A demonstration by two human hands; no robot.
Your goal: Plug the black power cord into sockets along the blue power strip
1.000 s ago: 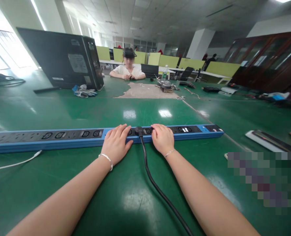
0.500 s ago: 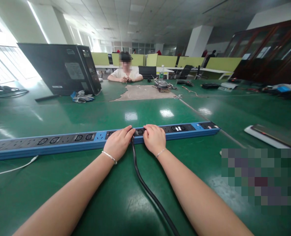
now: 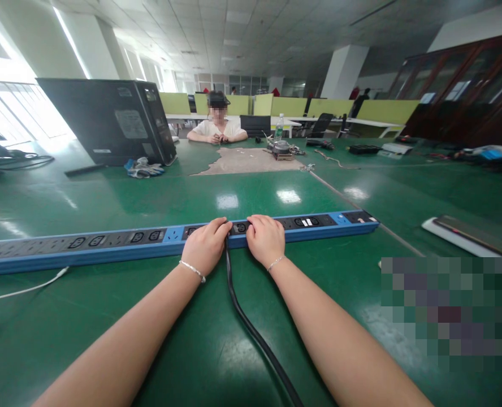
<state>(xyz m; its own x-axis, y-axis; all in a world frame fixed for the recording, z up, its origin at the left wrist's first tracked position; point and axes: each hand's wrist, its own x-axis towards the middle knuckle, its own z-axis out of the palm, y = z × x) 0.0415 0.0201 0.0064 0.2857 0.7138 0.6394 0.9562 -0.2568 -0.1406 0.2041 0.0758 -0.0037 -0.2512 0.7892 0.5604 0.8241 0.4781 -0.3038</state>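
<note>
A long blue and black power strip [image 3: 119, 240] with several sockets lies across the table, its right end a little farther away. My left hand [image 3: 206, 243] is closed over the strip near its middle, thumb towards the right. My right hand [image 3: 267, 238] grips the strip a short way to the right, fingers over the top. A few sockets show in the gap between the hands. A thick black cable [image 3: 251, 328] runs from beside my left fingers down to the bottom edge; its upper end is hidden by that hand.
The green table [image 3: 170, 200] carries a black computer case [image 3: 107, 121], gloves [image 3: 144, 168] and a plastic bottle [image 3: 279, 128]. A white cable [image 3: 30, 291] lies at the left, a white-edged flat object [image 3: 463, 236] at the right. A person [image 3: 217, 127] sits across the table.
The view has shifted very slightly. Both hands keep their places on the power strip, and the black cable's lower part lies slightly farther left in the picture.
</note>
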